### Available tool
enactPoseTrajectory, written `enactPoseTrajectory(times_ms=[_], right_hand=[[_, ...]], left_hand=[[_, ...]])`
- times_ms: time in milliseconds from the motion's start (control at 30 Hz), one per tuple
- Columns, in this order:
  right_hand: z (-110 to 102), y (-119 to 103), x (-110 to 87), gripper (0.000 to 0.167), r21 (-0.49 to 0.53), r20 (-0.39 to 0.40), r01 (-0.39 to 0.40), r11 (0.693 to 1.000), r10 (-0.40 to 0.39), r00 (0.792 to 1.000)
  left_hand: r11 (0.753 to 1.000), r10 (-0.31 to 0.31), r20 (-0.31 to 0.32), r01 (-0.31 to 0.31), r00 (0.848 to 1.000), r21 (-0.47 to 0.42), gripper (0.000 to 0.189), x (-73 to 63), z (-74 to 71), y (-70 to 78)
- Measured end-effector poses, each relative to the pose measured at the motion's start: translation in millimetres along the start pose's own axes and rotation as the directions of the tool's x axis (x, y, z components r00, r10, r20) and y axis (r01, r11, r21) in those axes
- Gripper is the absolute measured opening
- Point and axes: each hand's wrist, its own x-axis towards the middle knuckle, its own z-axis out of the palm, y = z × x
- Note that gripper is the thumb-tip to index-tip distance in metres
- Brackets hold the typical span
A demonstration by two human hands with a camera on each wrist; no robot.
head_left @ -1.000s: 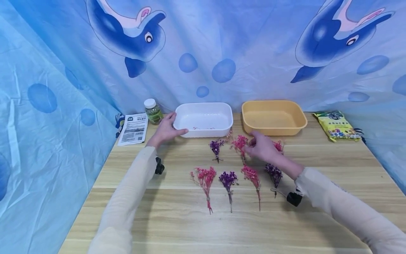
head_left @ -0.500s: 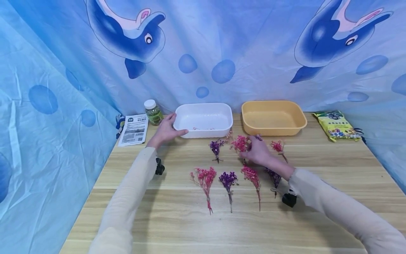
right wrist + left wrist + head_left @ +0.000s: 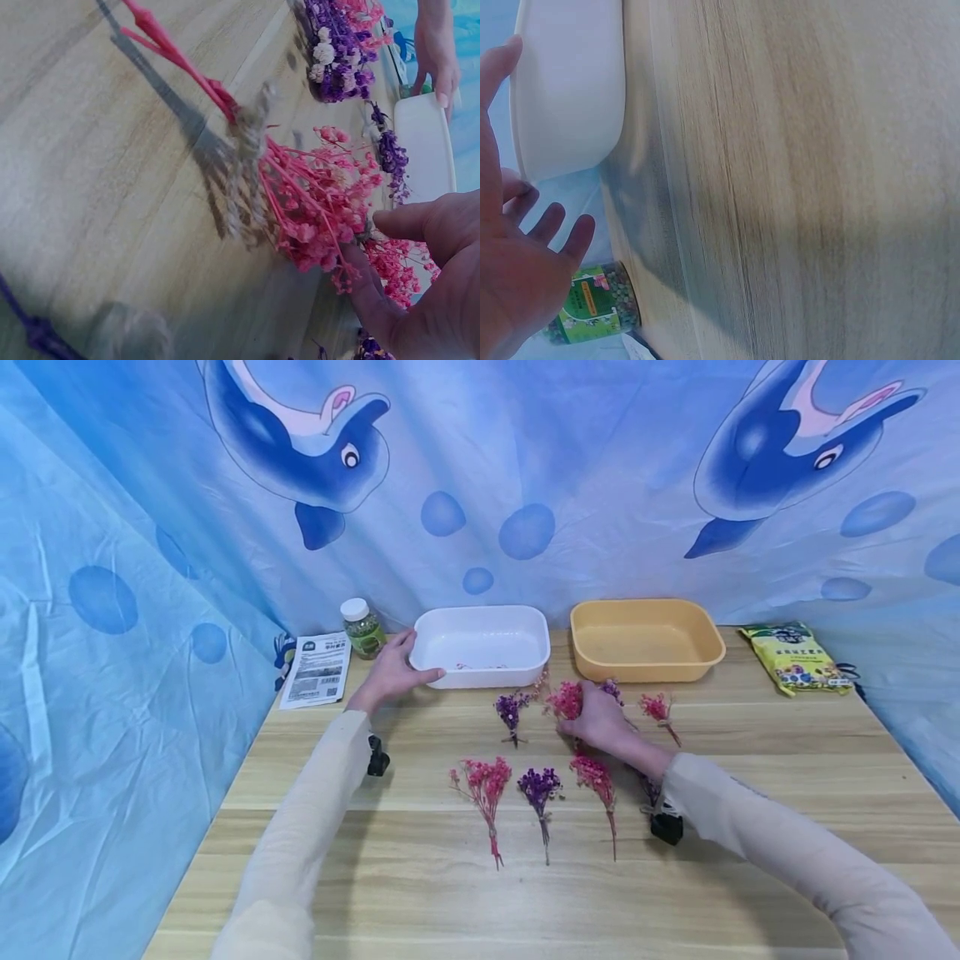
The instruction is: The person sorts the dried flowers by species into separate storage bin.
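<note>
My left hand (image 3: 392, 672) is at the left end of the white plastic basin (image 3: 491, 677), thumb on its front rim and forefinger at its end. In the left wrist view its other fingers (image 3: 577, 238) hang relaxed. Farther right, my right hand (image 3: 603, 720) pinches the tied stem of a pink dried flower bunch (image 3: 564, 700) between thumb and forefinger. In the right wrist view those pink blossoms (image 3: 394, 266) show beyond the fingers, behind another pink bunch (image 3: 315, 195) nearer the camera. A purple bunch (image 3: 510, 710) lies left of my right hand.
In front lie pink (image 3: 486, 785) and purple (image 3: 540, 787) bunches. A small pink bunch (image 3: 657, 707) lies at right. The yellow basin (image 3: 648, 672), a seed packet (image 3: 797, 658), a lidded jar (image 3: 364, 631) and a printed white packet (image 3: 316, 668) stand or lie along the back.
My right hand has moved left and closed its thumb and forefinger on the pink bunch's stem, uncovering the small pink bunch at right. My left hand has stayed at the white basin.
</note>
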Motion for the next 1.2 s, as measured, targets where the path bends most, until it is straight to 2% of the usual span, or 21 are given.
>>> enactPoseTrajectory(times_ms=[100,400,600,733,933,1200], right_hand=[[2,-1,0.9,0.082,-0.024,-0.017,0.002,1.000,-0.003,1.000],[3,1,-0.5,0.086,0.027,-0.050,0.018,0.999,-0.017,0.999],[-1,5,-1.8,0.081,0.097,-0.106,0.113,0.989,-0.103,0.989],[-7,4,-3.2,0.079,0.147,-0.110,0.152,0.977,-0.137,0.984],[-17,6,-2.6,0.073,0.297,-0.028,0.127,0.946,-0.124,0.992],[-34,5,-6.7,0.060,0.355,0.077,0.079,0.932,-0.113,0.991]], left_hand=[[1.000,0.002,0.000,-0.002,1.000,0.004,0.108,0.0,0.8,-0.2],[1.000,0.012,-0.007,-0.012,1.000,0.002,0.107,-1.8,-0.4,3.7],[1.000,0.011,-0.012,-0.011,1.000,0.006,0.107,-1.4,-0.5,2.7],[1.000,0.010,-0.011,-0.010,1.000,0.005,0.107,-0.9,-0.5,2.5],[1.000,0.009,-0.016,-0.009,1.000,-0.002,0.107,-0.6,0.1,1.7],[1.000,0.010,-0.009,-0.010,1.000,-0.011,0.107,-1.2,1.3,1.0]])
